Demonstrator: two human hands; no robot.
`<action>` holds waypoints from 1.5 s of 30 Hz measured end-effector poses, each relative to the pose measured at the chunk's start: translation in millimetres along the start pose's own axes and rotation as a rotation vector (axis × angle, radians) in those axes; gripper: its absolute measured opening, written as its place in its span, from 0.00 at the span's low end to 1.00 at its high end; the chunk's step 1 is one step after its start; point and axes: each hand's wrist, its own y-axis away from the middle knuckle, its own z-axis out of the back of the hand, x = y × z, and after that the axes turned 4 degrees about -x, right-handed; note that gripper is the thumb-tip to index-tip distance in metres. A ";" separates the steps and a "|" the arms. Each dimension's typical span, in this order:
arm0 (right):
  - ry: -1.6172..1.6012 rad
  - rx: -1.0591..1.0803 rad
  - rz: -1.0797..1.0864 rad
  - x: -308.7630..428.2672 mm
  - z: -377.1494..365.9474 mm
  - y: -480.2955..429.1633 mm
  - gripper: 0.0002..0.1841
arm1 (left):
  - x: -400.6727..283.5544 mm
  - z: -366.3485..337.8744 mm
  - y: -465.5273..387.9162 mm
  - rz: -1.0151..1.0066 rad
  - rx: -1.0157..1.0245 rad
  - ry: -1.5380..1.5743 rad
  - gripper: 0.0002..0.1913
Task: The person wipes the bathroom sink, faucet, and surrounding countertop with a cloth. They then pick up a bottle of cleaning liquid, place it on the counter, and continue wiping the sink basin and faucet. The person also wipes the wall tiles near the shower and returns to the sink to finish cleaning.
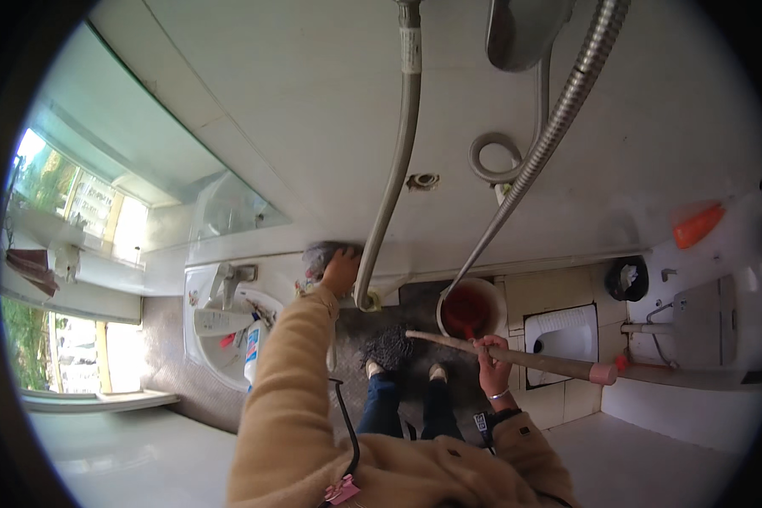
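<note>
My left hand (341,272) reaches forward to the ledge by the wall, its fingers against a dark, clear-wrapped plastic bag (322,255). Whether the fingers grip the bag cannot be made out. My right hand (495,365) is closed around a wooden pole (546,364) that has a pink band (602,373) on it. The pole's near end lies above a dark grey shaggy mop head or mat (390,345) in front of my shoes. Just beyond the right hand is a pale bucket (501,305) with something red (473,308) inside, partly in shadow.
At left stands a washbasin (225,362) with a faucet (229,279), a white bottle (252,346) and small items. A grey drain hose (406,140) and a metal shower hose (555,136) hang ahead. A squat toilet (562,343) and black bin (626,279) are at right.
</note>
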 end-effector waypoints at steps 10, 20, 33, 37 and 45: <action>-0.098 0.107 -0.059 9.5 -18.4 -5.6 0.09 | 81.7 260.5 27.8 0.536 -1.038 0.206 0.29; 0.075 0.120 0.004 7.3 -18.1 -19.4 0.10 | -9.2 58.5 19.7 0.463 -0.243 0.314 0.12; 0.437 0.402 0.530 -1.2 -176.8 -105.4 0.19 | -166.8 165.0 303.7 1.336 -0.298 1.500 0.27; 0.577 0.392 0.223 -22.8 -193.5 -127.8 0.24 | -191.5 166.9 383.9 1.974 -0.296 2.072 0.21; 0.725 0.478 0.129 -28.2 -151.6 -123.0 0.23 | -154.8 136.0 432.5 2.162 -0.494 2.291 0.19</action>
